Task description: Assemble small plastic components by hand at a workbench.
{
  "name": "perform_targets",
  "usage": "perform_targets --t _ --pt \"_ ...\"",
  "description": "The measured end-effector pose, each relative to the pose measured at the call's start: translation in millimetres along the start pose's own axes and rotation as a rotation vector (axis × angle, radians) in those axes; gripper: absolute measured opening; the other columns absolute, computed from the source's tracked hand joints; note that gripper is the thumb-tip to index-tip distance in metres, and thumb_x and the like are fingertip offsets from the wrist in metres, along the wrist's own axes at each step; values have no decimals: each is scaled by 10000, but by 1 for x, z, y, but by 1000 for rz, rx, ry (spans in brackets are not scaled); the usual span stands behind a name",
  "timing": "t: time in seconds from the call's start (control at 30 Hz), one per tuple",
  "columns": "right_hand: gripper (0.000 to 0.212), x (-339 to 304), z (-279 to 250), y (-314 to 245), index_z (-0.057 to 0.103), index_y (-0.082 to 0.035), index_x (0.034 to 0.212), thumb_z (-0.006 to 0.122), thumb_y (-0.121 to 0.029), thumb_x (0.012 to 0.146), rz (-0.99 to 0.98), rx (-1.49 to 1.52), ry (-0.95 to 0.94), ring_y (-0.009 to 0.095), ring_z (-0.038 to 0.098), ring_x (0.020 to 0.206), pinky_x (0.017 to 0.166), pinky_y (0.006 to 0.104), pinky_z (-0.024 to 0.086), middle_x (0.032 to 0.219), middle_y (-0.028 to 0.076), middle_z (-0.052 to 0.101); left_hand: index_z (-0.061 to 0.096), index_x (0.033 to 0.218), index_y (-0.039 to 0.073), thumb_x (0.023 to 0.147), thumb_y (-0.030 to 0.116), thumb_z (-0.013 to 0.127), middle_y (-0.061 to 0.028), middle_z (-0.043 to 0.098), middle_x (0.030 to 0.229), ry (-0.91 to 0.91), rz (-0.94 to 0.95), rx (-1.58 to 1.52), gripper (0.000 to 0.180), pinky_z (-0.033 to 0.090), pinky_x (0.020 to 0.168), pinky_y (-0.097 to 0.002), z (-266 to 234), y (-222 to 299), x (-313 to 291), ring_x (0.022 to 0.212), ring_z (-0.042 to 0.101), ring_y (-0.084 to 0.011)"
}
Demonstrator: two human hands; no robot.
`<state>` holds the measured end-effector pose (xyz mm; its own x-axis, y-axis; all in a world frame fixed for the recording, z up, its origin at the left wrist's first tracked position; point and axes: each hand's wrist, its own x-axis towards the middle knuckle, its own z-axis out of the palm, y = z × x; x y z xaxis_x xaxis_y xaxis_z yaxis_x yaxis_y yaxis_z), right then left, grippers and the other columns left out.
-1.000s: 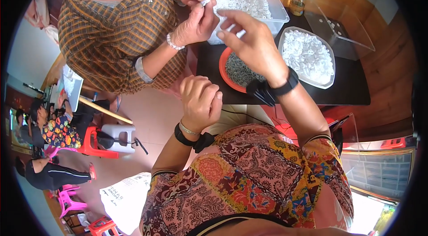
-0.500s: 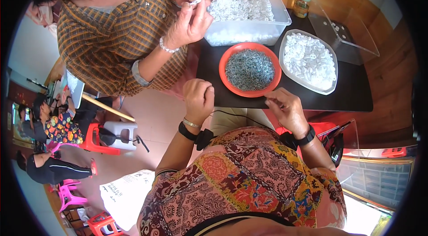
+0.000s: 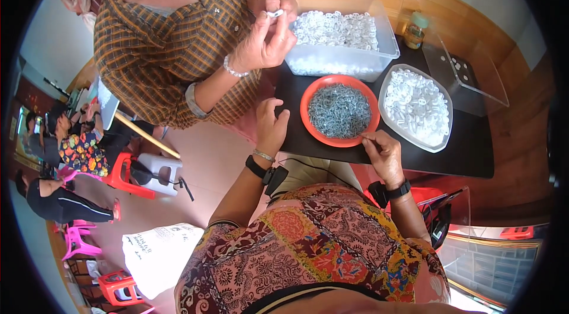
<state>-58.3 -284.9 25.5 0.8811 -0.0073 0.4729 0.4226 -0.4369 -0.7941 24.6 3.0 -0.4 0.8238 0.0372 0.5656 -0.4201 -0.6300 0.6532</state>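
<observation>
An orange-red bowl (image 3: 306,113) stands at the near edge of the dark table, heaped with small grey metal pieces (image 3: 339,111) that look like screws. My right hand (image 3: 386,157) is at the bowl's near right rim, thumb and forefinger pinched together; whatever is between the tips is too small to make out. Left of the bowl, my left hand (image 3: 272,130) hovers off the table edge, thumb and forefinger apart and nothing visible between them; its other fingers are partly hidden. A translucent tray (image 3: 438,147) of small white plastic pieces (image 3: 418,103) sits right of the bowl.
Behind the bowl is a large clear tub (image 3: 338,68) of white pieces. A co-worker's hands (image 3: 269,35) hold one white piece beside it. A lidded jar (image 3: 416,30) and a clear acrylic box (image 3: 468,74) stand at the back right. A black cable (image 3: 308,161) runs below the table edge.
The view has shifted, so the table sits lower and further right. My left thumb and forefinger have spread apart. My right fingertips have closed together at the bowl's rim.
</observation>
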Motion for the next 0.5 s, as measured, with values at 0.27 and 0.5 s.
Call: perform_targets --t 0.27,0.5 --pt "95 0 -1 -4 676 -6 920 649 5 829 13 -45 -23 169 610 657 602 273 466 756 101 630 568 1016 40 812 109 621 -150 561 1099 -15 3 32 222 377 966 -413 0 0 -1 1091 493 -326" --pt "96 0 -3 -6 675 -7 918 651 3 826 12 -80 -36 190 616 651 600 273 468 757 107 630 580 987 44 813 120 618 -148 567 1084 -15 -5 44 194 382 960 -412 0 7 -3 1079 500 -326"
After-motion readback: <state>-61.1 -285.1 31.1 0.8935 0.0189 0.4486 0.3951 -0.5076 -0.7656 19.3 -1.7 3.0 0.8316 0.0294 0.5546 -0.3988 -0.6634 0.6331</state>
